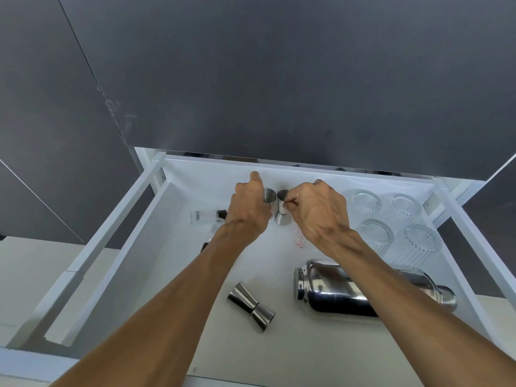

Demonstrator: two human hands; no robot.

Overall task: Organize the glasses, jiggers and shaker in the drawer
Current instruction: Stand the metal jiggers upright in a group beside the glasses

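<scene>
**Both hands on jiggers at drawer back, shaker and one jigger still lying down**

Landmark: the shaker [371, 289], lying on its side at the drawer [178, 275] front right, long axis running left-right, cap end to the right.

Left to right. Far left of the shaker and further back: a small clear barcode-labelled glass item [198, 217] on its side, partly behind your wrist. Your left hand [247, 210], back-left of the shaker, has its grip closed round a steel jigger [269, 196]; only the rim shows. Touching or just beside it, a second upright jigger [282, 210], pinched at the rim by your right hand [318, 212]. Which fingers carry it, can't tell.

Just left of the shaker, toward the front: a third jigger [252, 307] lying flat, long axis diagonal, back-left to front-right. Both forearms pass near it; left hand looks nearer.

Behind the shaker, right: four ribbed glasses [396, 222] upright in a two-by-two block.

Judgement: stand these two, then the flat jigger, shaker last.
</scene>
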